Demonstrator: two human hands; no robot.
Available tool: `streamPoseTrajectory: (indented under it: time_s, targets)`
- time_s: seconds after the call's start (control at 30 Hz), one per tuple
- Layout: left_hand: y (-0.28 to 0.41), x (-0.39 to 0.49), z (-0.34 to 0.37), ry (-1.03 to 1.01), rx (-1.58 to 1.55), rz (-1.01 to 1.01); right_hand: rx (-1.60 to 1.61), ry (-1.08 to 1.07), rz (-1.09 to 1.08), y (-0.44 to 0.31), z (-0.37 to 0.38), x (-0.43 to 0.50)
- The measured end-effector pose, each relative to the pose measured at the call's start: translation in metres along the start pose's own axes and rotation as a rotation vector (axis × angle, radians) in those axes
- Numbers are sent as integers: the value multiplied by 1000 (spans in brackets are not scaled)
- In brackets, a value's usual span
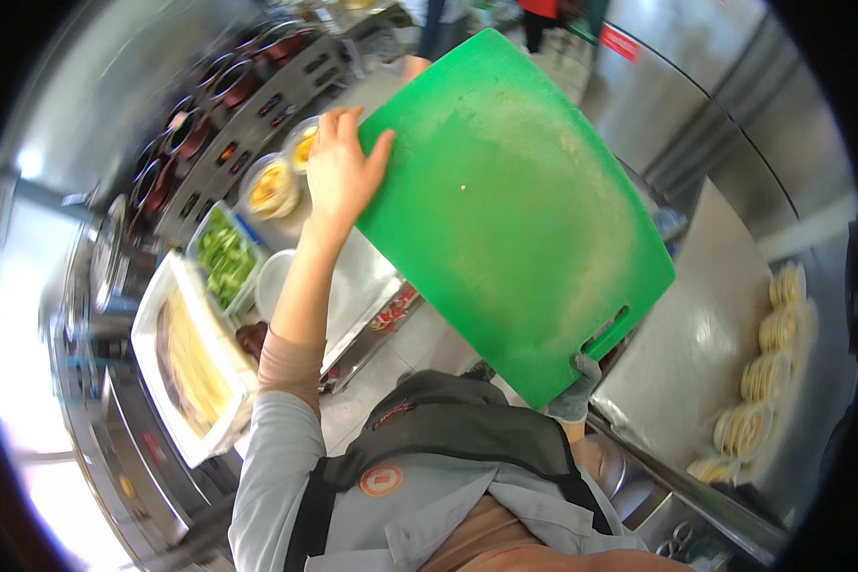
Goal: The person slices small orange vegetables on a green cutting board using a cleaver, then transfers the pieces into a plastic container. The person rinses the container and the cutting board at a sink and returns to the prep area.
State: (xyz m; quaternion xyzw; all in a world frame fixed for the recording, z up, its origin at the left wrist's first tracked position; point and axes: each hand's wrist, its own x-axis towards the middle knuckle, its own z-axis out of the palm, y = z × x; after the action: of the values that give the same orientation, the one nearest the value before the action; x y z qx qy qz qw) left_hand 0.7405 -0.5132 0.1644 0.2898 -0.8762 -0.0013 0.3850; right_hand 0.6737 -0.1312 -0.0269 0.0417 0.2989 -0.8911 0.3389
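Note:
A large green cutting board (pixel 486 207) is held up at a slant in front of me, with worn pale patches and a small yellow crumb on its face. My left hand (pixel 339 171) is bare and sits at the board's left edge, its thumb over the face and its fingers along the edge. In a grey glove, my right hand (pixel 575 390) grips the near corner beside the slotted handle; part of it is hidden under the board. Beyond my left hand stand a clear tub of yellow food (pixel 272 187) and a second tub (pixel 303 150).
On the left counter are a container of chopped greens (pixel 225 261), a white bin (pixel 193 365) and dark red pots (pixel 236 84). A steel worktop (pixel 686 322) at right bears several stacks of pale discs (pixel 765 375). People and steel cabinet doors (pixel 729 93) are beyond.

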Motion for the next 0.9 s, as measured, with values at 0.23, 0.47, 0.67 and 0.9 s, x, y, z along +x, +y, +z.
streamPoseTrajectory:
  time_s: [0.23,0.47,0.67,0.9]
  targets:
    - [-72,-94,-182,-38,-99,73,-192,-245,57,83,100,-41]
    - [-186,-192,-334,27,87,-224,-184,-387,346,199,184,-147]
    - [-259,-279,-447,29,235,-467,-526,-672,246,275,227,-206]
    - [-294,-410,-545,141,499,-790,-568,-1007,641,386,268,-241]
